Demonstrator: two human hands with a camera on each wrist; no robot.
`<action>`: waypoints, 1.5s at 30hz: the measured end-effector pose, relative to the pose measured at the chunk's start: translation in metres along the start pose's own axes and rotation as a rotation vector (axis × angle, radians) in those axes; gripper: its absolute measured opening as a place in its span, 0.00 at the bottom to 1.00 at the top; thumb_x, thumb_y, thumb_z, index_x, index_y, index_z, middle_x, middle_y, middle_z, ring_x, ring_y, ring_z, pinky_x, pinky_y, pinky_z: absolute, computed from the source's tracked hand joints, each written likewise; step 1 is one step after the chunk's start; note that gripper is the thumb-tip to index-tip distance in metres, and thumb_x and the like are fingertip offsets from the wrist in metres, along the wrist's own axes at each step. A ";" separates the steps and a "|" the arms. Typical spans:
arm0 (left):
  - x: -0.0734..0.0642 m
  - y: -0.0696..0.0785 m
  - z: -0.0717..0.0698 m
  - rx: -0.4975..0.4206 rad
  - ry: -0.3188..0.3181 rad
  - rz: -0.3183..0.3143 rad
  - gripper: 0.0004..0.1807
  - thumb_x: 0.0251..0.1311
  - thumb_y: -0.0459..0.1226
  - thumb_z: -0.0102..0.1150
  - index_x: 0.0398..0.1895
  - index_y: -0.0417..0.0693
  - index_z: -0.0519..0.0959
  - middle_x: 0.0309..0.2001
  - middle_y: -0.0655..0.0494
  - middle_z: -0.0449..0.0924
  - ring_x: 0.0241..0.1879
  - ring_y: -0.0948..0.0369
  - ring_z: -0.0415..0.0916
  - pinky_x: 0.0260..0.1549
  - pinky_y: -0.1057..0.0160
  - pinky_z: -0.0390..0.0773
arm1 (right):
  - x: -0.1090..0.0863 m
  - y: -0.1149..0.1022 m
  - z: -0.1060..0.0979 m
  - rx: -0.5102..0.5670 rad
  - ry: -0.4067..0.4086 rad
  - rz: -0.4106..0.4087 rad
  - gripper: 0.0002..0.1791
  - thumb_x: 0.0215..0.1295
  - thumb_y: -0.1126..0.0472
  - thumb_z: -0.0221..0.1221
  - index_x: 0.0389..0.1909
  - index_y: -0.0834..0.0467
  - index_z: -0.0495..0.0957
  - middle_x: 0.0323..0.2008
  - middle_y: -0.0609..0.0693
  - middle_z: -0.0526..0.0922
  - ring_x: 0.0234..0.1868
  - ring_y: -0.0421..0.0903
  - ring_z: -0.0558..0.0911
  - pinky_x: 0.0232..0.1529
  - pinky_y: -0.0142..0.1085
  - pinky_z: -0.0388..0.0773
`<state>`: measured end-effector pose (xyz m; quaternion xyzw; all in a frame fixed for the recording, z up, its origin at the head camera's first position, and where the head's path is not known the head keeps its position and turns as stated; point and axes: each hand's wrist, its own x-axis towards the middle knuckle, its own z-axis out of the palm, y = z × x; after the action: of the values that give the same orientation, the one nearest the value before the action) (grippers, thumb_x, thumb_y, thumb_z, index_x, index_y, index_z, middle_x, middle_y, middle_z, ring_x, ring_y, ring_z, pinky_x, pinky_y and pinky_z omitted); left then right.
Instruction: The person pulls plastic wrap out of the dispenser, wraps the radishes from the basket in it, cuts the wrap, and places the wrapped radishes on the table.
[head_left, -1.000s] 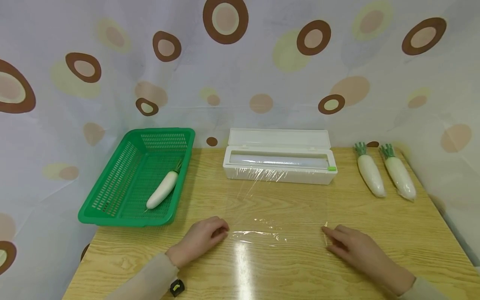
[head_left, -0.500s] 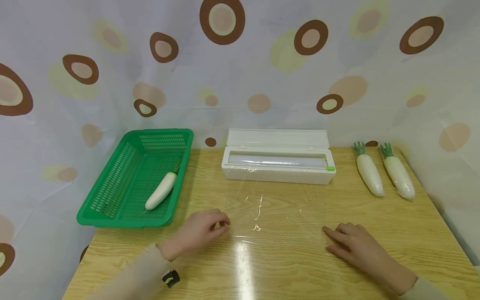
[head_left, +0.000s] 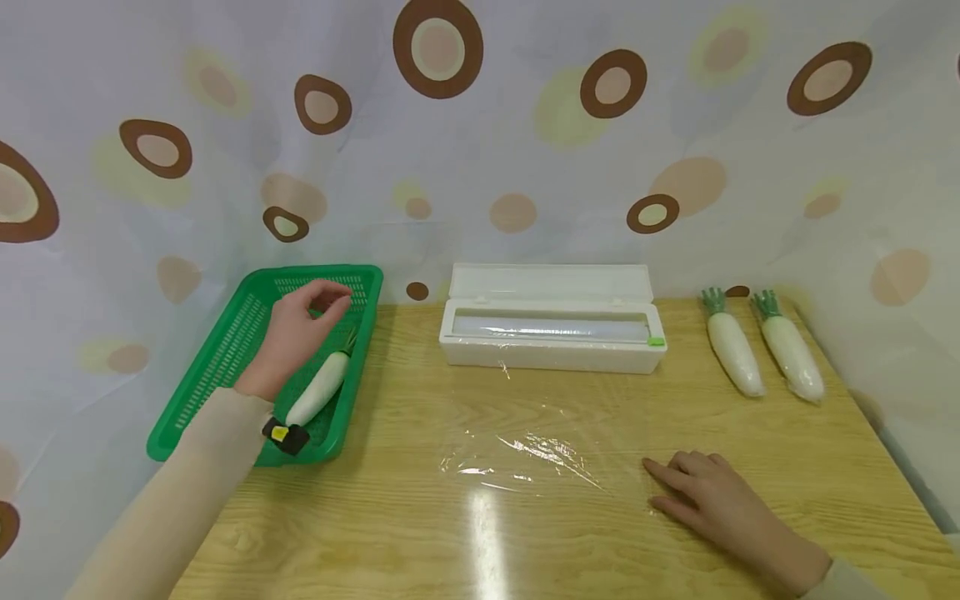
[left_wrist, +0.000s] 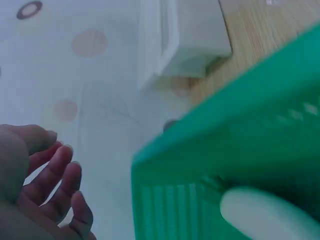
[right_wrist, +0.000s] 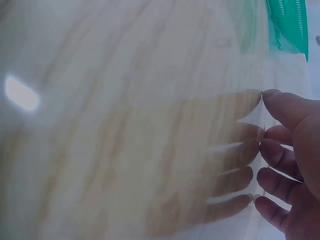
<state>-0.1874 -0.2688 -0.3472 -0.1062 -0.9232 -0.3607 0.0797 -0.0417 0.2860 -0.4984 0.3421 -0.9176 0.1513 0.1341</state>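
My left hand (head_left: 296,329) hovers over the green basket (head_left: 362,367) with nothing in it, fingers loosely bent. Below it in the basket lies a white radish (head_left: 321,389) with green stems; its pale end (left_wrist: 260,212) also shows in the left wrist view. Clear plastic wrap (head_left: 547,450) stretches from the white wrap box (head_left: 551,354) across the table toward me. My right hand (head_left: 720,504) rests at the wrap's right edge, its fingertips touching down there with thumb and forefinger apart. In the right wrist view, those fingers (right_wrist: 282,155) meet their reflection on the glossy surface.
The box lid (head_left: 551,283) stands raised at the back, a roll (head_left: 551,327) inside and a green slider (head_left: 656,342) at its right end. Two radishes in film, one (head_left: 733,354) beside the other (head_left: 792,358), lie at right. A patterned curtain (head_left: 480,150) backs the table.
My left hand has left the wrap's left corner and moved up and left over the basket. The loose wrap has settled with shifted creases. My right hand has stayed in place.
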 end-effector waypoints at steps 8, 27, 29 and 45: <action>0.008 -0.069 -0.009 0.138 -0.333 -0.179 0.23 0.74 0.41 0.61 0.64 0.34 0.76 0.57 0.32 0.80 0.56 0.37 0.77 0.52 0.40 0.79 | -0.001 -0.002 0.004 0.003 0.033 -0.021 0.25 0.60 0.46 0.73 0.53 0.58 0.88 0.33 0.30 0.73 0.32 0.27 0.67 0.35 0.36 0.69; 0.000 -0.091 0.000 0.063 -0.675 -0.458 0.37 0.70 0.43 0.66 0.74 0.33 0.63 0.65 0.28 0.68 0.56 0.38 0.77 0.43 0.43 0.85 | -0.001 -0.002 0.000 -0.025 -0.025 0.018 0.27 0.55 0.51 0.76 0.55 0.56 0.87 0.33 0.29 0.72 0.32 0.27 0.65 0.36 0.36 0.70; 0.000 -0.091 0.001 0.086 -0.684 -0.462 0.39 0.70 0.42 0.67 0.76 0.35 0.61 0.65 0.28 0.68 0.54 0.39 0.78 0.42 0.44 0.85 | 0.000 -0.002 0.001 -0.028 -0.025 0.017 0.27 0.55 0.51 0.76 0.56 0.56 0.87 0.33 0.29 0.72 0.32 0.27 0.65 0.36 0.36 0.70; -0.009 -0.096 -0.011 0.153 -0.426 -0.420 0.35 0.69 0.43 0.64 0.68 0.28 0.62 0.60 0.23 0.72 0.49 0.36 0.79 0.40 0.44 0.83 | 0.000 0.000 0.001 -0.014 -0.011 -0.003 0.26 0.55 0.50 0.76 0.54 0.57 0.88 0.33 0.30 0.72 0.32 0.27 0.65 0.35 0.36 0.70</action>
<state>-0.2025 -0.3463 -0.4032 0.0199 -0.9453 -0.2684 -0.1842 -0.0420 0.2859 -0.4999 0.3436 -0.9188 0.1427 0.1316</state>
